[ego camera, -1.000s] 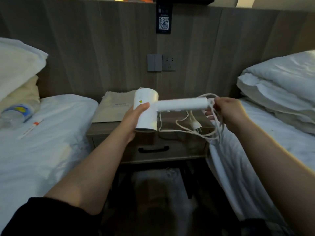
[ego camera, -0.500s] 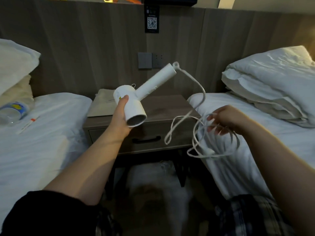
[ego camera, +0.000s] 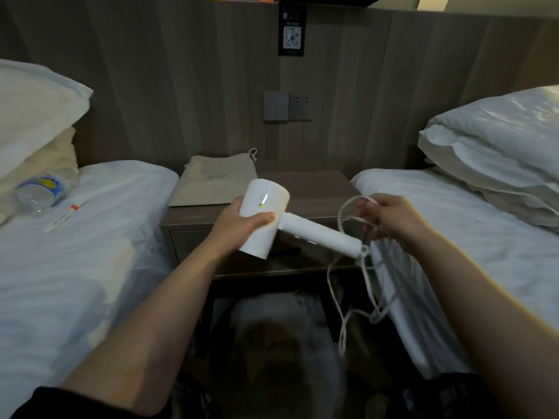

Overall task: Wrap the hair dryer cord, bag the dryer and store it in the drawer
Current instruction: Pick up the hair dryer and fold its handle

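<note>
Between two beds, at the nightstand: a person holds a white hair dryer (ego camera: 263,219) in the air over the front edge of the tabletop (ego camera: 317,189).
Left hand (ego camera: 239,222): grips the dryer's barrel with the thumb across its side. The barrel's mouth faces 6 o'clock and the handle runs out toward 4 o'clock.
Right hand (ego camera: 390,219): at 3 o'clock of the barrel, fingers curled around loops of the white cord (ego camera: 332,285).
Cord path: leaves the handle's end and hangs in slack loops toward 6 o'clock, beside the right bed (ego camera: 484,252). The plug is too blurred to pick out.
Bag (ego camera: 211,182): beige, with a drawstring, lying flat on the tabletop at 11 o'clock of the dryer.
Drawer (ego camera: 193,246): its front sits under the tabletop, partly hidden by the dryer.
Left bed (ego camera: 90,237): a plastic bottle (ego camera: 42,192) and a pen (ego camera: 63,217) lie at 9 o'clock.
Wall: a switch (ego camera: 275,105) and a socket (ego camera: 300,107) at 12 o'clock.
</note>
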{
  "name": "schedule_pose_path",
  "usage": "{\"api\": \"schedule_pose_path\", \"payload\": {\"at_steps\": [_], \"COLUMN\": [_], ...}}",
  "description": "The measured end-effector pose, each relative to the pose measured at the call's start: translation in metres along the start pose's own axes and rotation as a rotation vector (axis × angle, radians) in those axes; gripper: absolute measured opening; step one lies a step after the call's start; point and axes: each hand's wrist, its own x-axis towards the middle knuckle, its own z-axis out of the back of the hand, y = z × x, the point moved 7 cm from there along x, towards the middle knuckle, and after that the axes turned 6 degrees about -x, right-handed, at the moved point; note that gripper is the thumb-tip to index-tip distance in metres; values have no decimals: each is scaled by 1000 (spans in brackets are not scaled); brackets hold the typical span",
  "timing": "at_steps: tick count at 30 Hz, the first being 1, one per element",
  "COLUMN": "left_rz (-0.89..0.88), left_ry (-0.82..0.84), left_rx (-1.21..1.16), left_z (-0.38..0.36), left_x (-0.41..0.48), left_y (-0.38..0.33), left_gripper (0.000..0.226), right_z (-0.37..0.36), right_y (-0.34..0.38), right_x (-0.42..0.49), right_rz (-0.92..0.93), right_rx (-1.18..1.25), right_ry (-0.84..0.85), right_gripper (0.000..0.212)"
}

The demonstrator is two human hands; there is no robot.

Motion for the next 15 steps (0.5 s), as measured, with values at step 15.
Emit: {"api": "schedule_pose_path", "payload": {"at_steps": [15], "left_rz": [161], "left_ry": [20], "left_rx": [-190], "left_z": [-10], "left_x": [18], "left_y": [66], "left_gripper": [46], "right_z": [-114], "right_y": [-12], "right_x": [6], "right_rz": [190], "right_rx": [-398], "right_ry": [640], "right_gripper": [43]}}
